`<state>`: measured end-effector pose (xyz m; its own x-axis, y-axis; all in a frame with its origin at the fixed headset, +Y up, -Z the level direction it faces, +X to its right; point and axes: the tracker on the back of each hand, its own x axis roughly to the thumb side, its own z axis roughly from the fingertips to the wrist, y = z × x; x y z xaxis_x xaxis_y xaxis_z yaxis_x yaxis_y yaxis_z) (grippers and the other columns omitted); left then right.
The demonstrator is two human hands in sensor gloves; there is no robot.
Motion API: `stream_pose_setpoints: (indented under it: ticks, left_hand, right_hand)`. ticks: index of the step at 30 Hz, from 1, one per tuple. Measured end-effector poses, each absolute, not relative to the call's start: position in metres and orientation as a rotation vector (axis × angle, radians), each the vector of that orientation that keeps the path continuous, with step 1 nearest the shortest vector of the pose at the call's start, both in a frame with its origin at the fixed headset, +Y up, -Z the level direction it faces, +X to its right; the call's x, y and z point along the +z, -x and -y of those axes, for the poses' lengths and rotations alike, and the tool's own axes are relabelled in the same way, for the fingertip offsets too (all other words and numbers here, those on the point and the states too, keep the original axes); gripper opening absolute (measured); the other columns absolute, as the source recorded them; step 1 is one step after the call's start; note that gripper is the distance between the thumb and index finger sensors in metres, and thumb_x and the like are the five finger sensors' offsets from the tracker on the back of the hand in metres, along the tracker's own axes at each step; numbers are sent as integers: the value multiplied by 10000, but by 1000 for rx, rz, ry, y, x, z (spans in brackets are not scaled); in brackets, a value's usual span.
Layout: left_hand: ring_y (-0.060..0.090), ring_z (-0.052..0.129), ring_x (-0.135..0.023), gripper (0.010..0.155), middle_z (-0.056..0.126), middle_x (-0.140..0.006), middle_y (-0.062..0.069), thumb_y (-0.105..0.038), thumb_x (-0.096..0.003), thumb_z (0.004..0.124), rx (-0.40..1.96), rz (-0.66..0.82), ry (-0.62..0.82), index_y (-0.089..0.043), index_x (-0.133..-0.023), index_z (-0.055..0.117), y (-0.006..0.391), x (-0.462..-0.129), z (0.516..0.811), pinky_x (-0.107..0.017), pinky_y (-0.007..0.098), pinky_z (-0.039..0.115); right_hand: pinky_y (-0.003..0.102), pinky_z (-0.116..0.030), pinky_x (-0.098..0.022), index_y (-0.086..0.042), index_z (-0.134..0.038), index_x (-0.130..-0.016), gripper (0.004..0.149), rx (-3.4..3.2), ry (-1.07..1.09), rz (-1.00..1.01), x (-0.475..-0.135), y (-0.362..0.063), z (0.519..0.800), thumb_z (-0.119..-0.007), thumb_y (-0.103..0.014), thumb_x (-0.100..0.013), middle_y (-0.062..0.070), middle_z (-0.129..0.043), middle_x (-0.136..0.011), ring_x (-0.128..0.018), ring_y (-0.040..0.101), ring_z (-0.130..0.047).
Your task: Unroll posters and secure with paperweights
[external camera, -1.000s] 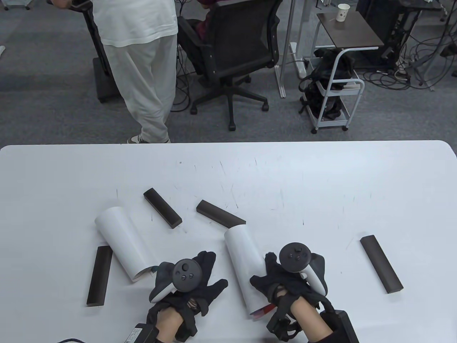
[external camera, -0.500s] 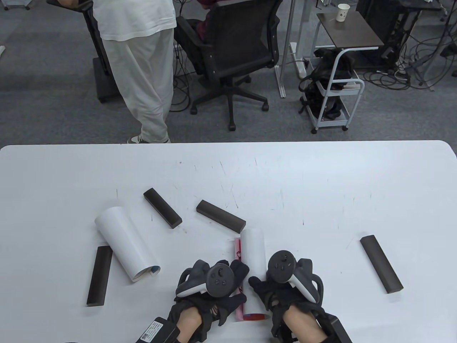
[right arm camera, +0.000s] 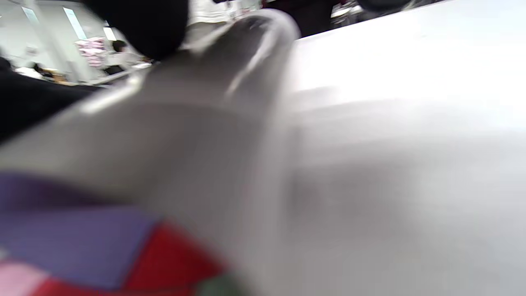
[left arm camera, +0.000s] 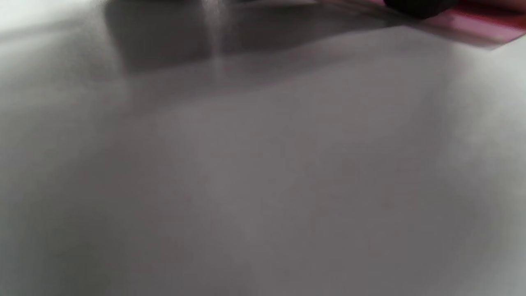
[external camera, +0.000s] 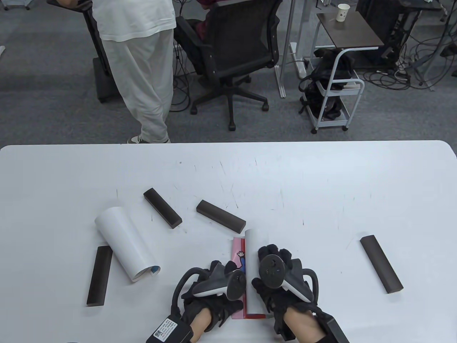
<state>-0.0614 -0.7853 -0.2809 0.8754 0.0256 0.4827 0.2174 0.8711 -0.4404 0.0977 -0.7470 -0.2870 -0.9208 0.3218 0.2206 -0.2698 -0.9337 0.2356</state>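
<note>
A white rolled poster (external camera: 252,250) lies near the front of the table, with a pink printed strip (external camera: 237,252) unrolled on its left side. My left hand (external camera: 228,268) presses on that pink strip; a dark fingertip (left arm camera: 419,5) touches the pink edge (left arm camera: 472,24) in the left wrist view. My right hand (external camera: 273,253) rests on top of the roll, which fills the right wrist view (right arm camera: 205,123) as a blur. A second rolled poster (external camera: 125,246) lies to the left. Dark bar paperweights lie at the far left (external camera: 99,276), left of centre (external camera: 162,207), just behind the roll (external camera: 220,214) and at the right (external camera: 381,264).
The white table (external camera: 321,185) stretches bare behind and to the right of the hands. Beyond its far edge stand a person in white (external camera: 139,71), an office chair (external camera: 232,53) and a wheeled cart (external camera: 334,93).
The poster turned to lie front to back. My left hand moved right from the table onto its free edge, and the roll has opened, baring a wider pink strip. My right hand slid further onto the roll.
</note>
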Motion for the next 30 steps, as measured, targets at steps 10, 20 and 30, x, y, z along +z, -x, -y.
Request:
stream_pose_setpoints:
  ticks: [10,20,30]
  left_hand:
    - [476,224,-1072,791,164,-1162,40,-636,-475,569,-101,500,481,-267,-1084,224,63,-279,785,-744,618,404]
    - [473,215,-1071,791,159,-1161,39,-638,-473,564,-90,505,476,-271,-1083,219,64,-279,787,-745,617,391]
    - [471,215,-1071,791,159,-1161,36,-638,-472,563,-88,504,474,-272,-1082,219,64,-279,788,-744,615,391]
  right_hand:
    - [606,-424,-689,-171,-395,-1013,852,3020,-332,-180,-294,-100,744,-779,-593,-380,139,-507,-1049,-962,486,-405]
    - [594,-449,-687,-331,-549,-964,578,2939,-380,-304,-302,-120,734,-802,-384,-447,-2,-535,-1115,-1009,477,-334]
    - [615,-401,-699,-335,-553,-973,691,3093,-137,-390,-304,-153,733,-868,-473,-374,52,-666,-1031,-977,479,-439]
